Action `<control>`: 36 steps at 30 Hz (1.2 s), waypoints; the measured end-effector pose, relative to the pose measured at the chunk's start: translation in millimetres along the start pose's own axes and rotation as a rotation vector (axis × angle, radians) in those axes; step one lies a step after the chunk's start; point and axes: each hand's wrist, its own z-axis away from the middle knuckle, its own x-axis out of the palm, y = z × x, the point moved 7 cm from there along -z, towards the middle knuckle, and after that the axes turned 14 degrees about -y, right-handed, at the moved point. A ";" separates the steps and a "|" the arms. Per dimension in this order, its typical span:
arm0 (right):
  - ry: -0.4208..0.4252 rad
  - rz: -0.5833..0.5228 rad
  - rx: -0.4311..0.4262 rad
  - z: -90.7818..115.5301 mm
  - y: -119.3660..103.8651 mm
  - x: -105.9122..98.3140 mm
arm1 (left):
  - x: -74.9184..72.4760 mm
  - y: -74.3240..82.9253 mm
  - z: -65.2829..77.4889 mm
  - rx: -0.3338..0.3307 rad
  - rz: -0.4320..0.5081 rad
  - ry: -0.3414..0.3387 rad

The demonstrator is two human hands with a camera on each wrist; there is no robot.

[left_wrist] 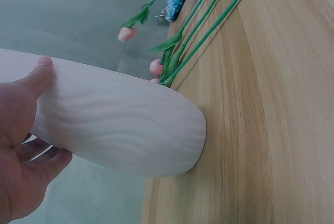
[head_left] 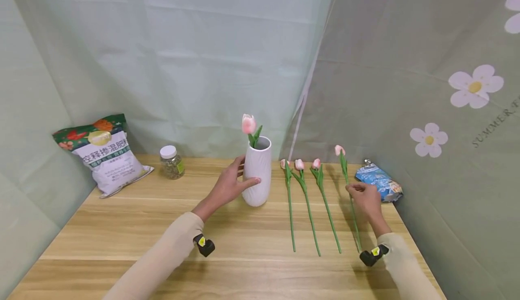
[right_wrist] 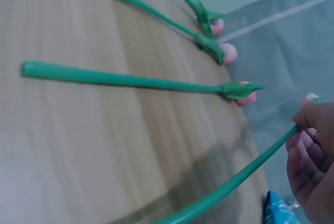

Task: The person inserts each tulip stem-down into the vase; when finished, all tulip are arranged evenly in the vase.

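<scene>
A white ribbed vase (head_left: 257, 178) stands upright on the wooden table, one pink tulip (head_left: 249, 124) poking out of its mouth. My left hand (head_left: 231, 183) grips the vase from its left side, thumb across the front and fingers behind. In the left wrist view the thumb and fingertips lie against the vase wall (left_wrist: 125, 119). At the right, my right hand (head_left: 366, 198) pinches the green stem of another pink tulip (head_left: 340, 151) between thumb and fingers. The right wrist view shows this stem (right_wrist: 235, 182) slanting up from the table, its shadow below.
Three more tulips (head_left: 308, 200) lie side by side between the vase and my right hand. A blue packet (head_left: 379, 181) with a clip sits behind that hand. Back left are a jar with a white lid (head_left: 172, 162) and a fertilizer bag (head_left: 109, 155). Fabric curtains (head_left: 183, 65) surround the table.
</scene>
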 end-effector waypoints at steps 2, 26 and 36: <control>0.023 0.004 -0.014 -0.8 -4.2 -4.9 | -0.1 0.1 -0.1 0.002 -0.003 0.002; 0.095 -0.228 -0.112 -7.1 -73.4 -47.1 | -0.6 1.4 -1.2 0.018 -0.008 0.013; 0.114 -0.188 -0.180 -7.7 -104.9 -58.2 | -1.0 -1.2 -0.5 0.006 -0.015 0.010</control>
